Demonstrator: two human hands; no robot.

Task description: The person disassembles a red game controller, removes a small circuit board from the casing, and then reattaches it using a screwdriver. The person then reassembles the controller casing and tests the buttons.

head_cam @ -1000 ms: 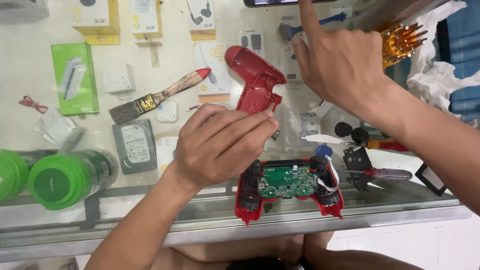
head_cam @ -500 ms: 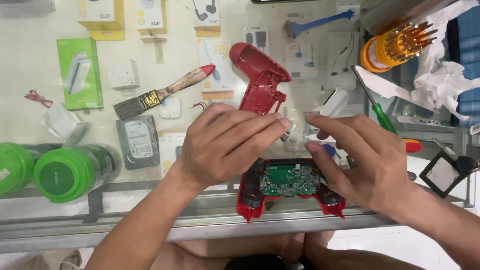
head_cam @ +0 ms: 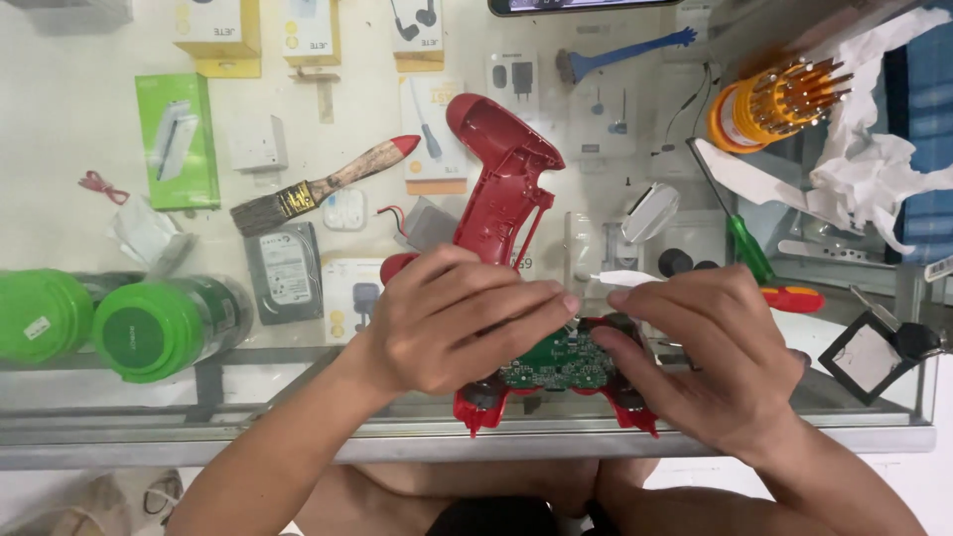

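**Up Close: Opened Red Gamepad Worked Over Glass Counter**

Seen from above, a glass display counter fills the frame, w/ boxed accessories showing under the glass. At its near edge, centre, sits the lower half of a red game controller, its green circuit board exposed. Both hands meet over it. The left hand lies curled on the controller's left side, fingers bent & closed down onto the shell; what the fingertips pinch, if anything, cannot be told. The right hand covers the right side, thumb & forefinger drawn together near a thin white strip just beyond the board; whether they grip it is unclear.

Just beyond the hands lies the detached red top shell. Far left: two green jars on their sides. Left of centre: a paintbrush. Right: a green-handled screwdriver, an orange bit holder, crumpled white paper.

Risk, judged from the pic: the controller sits at the counter's near edge, so a hard push could tip it off; a fingertip dragged across the bare board could strain small parts.
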